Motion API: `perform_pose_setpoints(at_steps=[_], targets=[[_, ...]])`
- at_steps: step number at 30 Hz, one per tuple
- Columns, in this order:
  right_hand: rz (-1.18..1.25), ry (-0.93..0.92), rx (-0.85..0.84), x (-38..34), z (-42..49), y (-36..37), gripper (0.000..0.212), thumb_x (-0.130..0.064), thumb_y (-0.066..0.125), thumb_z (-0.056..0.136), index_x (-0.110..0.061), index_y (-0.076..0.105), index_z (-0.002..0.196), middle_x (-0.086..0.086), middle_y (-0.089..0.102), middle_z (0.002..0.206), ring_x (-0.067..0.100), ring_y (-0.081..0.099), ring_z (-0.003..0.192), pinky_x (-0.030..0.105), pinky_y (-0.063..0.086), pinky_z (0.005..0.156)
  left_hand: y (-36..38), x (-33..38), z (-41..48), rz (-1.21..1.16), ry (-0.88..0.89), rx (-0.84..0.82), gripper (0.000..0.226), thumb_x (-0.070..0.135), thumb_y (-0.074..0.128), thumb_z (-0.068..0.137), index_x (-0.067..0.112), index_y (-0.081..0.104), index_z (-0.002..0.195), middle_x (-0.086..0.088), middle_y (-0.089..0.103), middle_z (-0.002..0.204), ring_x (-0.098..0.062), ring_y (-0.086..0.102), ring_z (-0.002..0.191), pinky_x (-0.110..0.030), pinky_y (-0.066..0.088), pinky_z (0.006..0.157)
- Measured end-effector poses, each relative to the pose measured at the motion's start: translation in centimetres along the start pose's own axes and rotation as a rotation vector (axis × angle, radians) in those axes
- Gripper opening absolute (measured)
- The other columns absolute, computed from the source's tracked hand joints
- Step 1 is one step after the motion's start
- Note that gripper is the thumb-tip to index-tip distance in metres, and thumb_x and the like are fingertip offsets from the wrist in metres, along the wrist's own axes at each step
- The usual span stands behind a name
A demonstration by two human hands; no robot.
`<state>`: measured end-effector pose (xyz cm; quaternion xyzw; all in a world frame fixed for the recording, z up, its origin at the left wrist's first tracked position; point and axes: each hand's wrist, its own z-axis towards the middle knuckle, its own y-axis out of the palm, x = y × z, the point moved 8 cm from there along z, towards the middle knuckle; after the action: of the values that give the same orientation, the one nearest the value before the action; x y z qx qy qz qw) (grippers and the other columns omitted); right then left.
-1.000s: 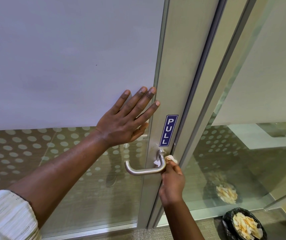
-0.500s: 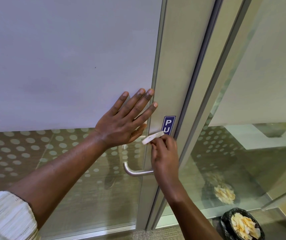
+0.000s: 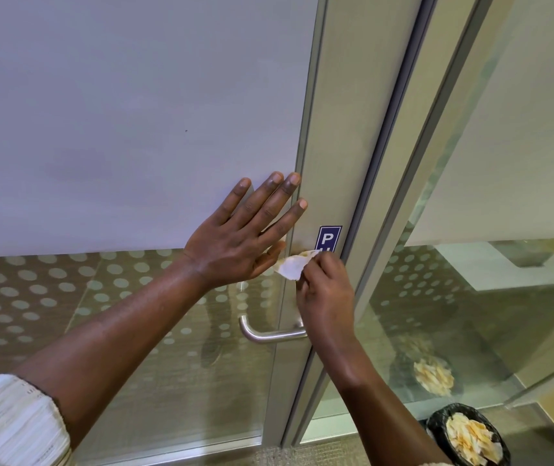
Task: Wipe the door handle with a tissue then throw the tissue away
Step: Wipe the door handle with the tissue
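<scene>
While the left hand (image 3: 235, 243) is pressed flat, fingers spread, on the door, the tissue (image 3: 293, 268), judged light, limp and tearable, is pinched by the right hand (image 3: 327, 294) at twelve o'clock of the door handle (image 3: 268, 334).

I face a glass door (image 3: 134, 112), frosted white above and dotted lower down, in a brushed metal frame (image 3: 332, 146). At three o'clock is a glass side panel (image 3: 504, 163); at five o'clock, a black-lined bin (image 3: 467, 435) on grey carpet (image 3: 329, 455).
</scene>
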<state>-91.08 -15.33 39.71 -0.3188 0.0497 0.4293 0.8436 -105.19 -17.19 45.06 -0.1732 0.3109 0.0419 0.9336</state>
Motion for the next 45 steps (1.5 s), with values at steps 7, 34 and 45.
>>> perform_pose_setpoints(at_steps=[7,34,45], targets=[[-0.078,-0.011,-0.287,0.2,-3.7,2.0,0.025,0.008,0.085,0.064,0.0,0.072,0.084,0.011,0.065,0.086,0.03,0.064,0.08,0.041,0.061,0.072,-0.1,0.0,0.0,-0.014,-0.004,-0.008,0.072,0.041,0.052,0.108,0.013,0.028,0.169,-0.018,0.02,0.176,-0.034,0.019,0.164,-0.052,0.008,0.134],[0.179,0.353,-0.381,8.2,-9.3,3.4,0.035,-0.025,0.046,0.1,-0.03,0.062,0.131,-0.053,0.04,0.123,-0.001,0.053,0.12,-0.004,0.032,0.089,-0.6,-0.1,0.2,-0.01,0.008,-0.021,0.069,0.024,0.05,0.105,0.011,0.028,0.169,-0.019,0.021,0.176,-0.035,0.02,0.163,-0.052,0.006,0.134],[0.361,0.691,0.003,7.4,-12.6,3.9,0.027,-0.017,0.071,0.093,-0.034,0.074,0.113,-0.013,0.071,0.115,0.001,0.065,0.11,0.019,0.049,0.098,-0.9,0.0,0.4,-0.003,0.008,0.0,0.066,0.03,0.053,0.106,0.011,0.036,0.167,-0.02,0.022,0.173,-0.033,0.022,0.161,-0.052,0.013,0.131]])
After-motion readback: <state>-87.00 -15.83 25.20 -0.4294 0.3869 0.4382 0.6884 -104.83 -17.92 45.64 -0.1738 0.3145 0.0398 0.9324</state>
